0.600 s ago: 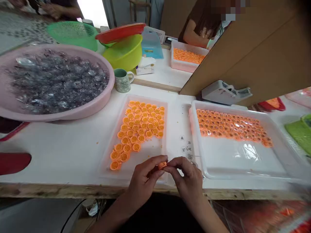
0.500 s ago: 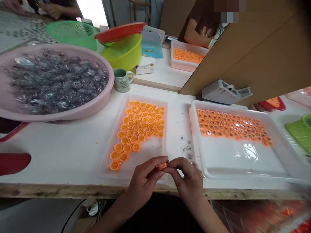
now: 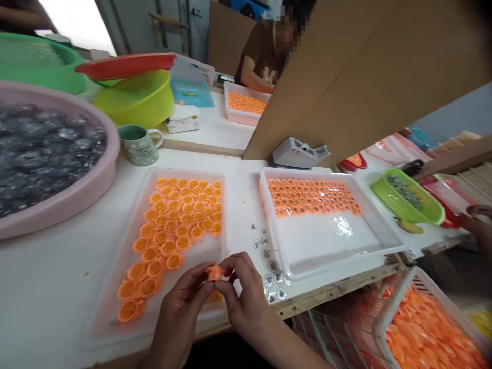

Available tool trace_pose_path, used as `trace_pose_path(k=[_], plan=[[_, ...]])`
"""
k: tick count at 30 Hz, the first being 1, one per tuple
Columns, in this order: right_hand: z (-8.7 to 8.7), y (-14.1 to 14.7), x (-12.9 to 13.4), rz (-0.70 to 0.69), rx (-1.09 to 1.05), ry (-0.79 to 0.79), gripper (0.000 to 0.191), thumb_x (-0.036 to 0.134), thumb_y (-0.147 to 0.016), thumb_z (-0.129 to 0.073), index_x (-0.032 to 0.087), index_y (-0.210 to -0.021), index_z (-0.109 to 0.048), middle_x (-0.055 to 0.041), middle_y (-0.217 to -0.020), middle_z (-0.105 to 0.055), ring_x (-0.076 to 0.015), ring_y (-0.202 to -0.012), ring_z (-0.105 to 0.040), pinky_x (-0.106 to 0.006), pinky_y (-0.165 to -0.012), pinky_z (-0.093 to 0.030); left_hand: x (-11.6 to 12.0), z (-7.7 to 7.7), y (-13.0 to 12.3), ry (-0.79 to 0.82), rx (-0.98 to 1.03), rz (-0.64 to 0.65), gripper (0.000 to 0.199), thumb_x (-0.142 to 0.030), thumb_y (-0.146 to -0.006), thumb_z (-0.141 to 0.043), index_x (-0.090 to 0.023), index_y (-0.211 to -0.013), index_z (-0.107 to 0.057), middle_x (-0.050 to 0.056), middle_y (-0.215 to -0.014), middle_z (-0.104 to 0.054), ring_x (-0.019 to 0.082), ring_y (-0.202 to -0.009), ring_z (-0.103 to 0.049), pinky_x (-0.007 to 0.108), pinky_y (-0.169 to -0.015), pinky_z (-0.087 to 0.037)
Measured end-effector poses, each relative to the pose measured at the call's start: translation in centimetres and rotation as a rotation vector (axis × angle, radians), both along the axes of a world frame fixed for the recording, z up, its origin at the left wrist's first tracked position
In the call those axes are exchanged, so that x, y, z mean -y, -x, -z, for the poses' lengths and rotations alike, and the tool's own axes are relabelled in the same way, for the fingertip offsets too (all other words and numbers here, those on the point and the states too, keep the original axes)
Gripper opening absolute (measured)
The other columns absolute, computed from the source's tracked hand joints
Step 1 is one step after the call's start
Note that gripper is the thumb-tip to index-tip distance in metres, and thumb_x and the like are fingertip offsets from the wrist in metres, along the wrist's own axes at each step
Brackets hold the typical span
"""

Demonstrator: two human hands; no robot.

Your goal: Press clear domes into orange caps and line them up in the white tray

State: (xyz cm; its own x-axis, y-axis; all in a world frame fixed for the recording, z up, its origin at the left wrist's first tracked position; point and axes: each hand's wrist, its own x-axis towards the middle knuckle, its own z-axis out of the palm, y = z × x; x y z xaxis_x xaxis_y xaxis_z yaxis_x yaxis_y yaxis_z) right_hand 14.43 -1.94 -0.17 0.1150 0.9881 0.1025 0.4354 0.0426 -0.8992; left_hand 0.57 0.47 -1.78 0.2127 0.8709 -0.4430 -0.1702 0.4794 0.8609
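Between the fingertips of my left hand [image 3: 179, 307] and my right hand [image 3: 246, 292] is a small orange plastic cup [image 3: 214, 273], its wide rim upward. Both hands are closed in a pinch on it, above the front right corner of a shallow translucent tray [image 3: 98, 312]. Rows of orange cups [image 3: 168, 225] with yellowish insides fill the back and left of that tray. Right of my hands, several small clear round pieces with dark marks [image 3: 272, 265] lie on the table. A second white tray [image 3: 307, 241] holds rows of orange pieces with dark centres [image 3: 307, 197].
At left stands a large pink basin [image 3: 111, 154] of clear, dark-centred pieces. Behind are a green mug [image 3: 139, 146], a yellow-green basin [image 3: 142, 100], a tape dispenser [image 3: 300, 154] and a cardboard divider [image 3: 326, 66]. Below right is a crate [image 3: 400, 297] of orange parts. Other people sit nearby.
My view has swung to the right, so trays and basin sit further left. The orange cup is now turned to show its side and rim. Both hands still hold it.
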Motion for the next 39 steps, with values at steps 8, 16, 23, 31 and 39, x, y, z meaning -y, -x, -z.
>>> trace_pose_path(k=[8,16,23,31,39], plan=[[0.0,1.3,0.1,0.150,0.072,0.012,0.020,0.013,-0.085,-0.049,0.018,-0.104,-0.053,-0.0086,-0.098,-0.061,-0.0213,-0.085,-0.060,-0.036,-0.074,-0.052,-0.5,0.8,-1.5,-0.101,-0.270,-0.038,0.046,-0.058,-0.072,-0.070,-0.025,-0.104,-0.065,0.003,-0.110,-0.069,0.024,-0.106,-0.063,0.027,-0.087,-0.054],[1.6,-0.9,-0.5,0.222,-0.340,0.072,0.021,0.017,-0.079,-0.066,0.020,-0.098,-0.059,0.0013,-0.078,-0.060,-0.0129,-0.066,-0.056,-0.025,-0.061,-0.047,-1.5,-1.7,-4.2,0.041,0.018,-0.099,0.046,-0.042,-0.069,-0.079,-0.024,-0.109,-0.065,0.002,-0.105,-0.069,0.021,-0.099,-0.065,0.026,-0.083,-0.055],[1.2,-1.9,0.2,0.116,-0.171,-0.134,0.010,0.010,-0.084,-0.063,0.020,-0.087,-0.064,-0.0015,-0.083,-0.061,-0.0131,-0.071,-0.056,-0.026,-0.063,-0.046,-1.4,-3.2,-3.3,0.187,0.324,-0.047,0.015,-0.026,-0.080,-0.073,-0.017,-0.091,-0.066,0.004,-0.089,-0.068,0.019,-0.088,-0.066,0.032,-0.083,-0.056],[-0.2,-1.5,0.2,0.089,0.121,-0.254,0.023,0.010,-0.086,-0.061,0.023,-0.103,-0.068,-0.0057,-0.097,-0.061,-0.0178,-0.090,-0.060,-0.031,-0.076,-0.052,-0.4,-2.3,-3.2,0.407,0.665,-0.045,0.020,-0.022,-0.085,-0.069,-0.016,-0.104,-0.069,0.006,-0.100,-0.069,0.013,-0.090,-0.066,0.023,-0.081,-0.054],[-0.2,-2.0,-0.1,0.026,-0.082,-0.012,0.004,0.022,-0.088,-0.063,0.022,-0.086,-0.067,-0.0038,-0.091,-0.062,-0.0179,-0.084,-0.060,-0.032,-0.074,-0.050,-0.7,-3.0,-2.1,0.073,0.330,-0.078,0.024,-0.026,-0.080,-0.072,-0.018,-0.101,-0.066,0.004,-0.092,-0.068,0.019,-0.089,-0.065,0.038,-0.088,-0.055]])
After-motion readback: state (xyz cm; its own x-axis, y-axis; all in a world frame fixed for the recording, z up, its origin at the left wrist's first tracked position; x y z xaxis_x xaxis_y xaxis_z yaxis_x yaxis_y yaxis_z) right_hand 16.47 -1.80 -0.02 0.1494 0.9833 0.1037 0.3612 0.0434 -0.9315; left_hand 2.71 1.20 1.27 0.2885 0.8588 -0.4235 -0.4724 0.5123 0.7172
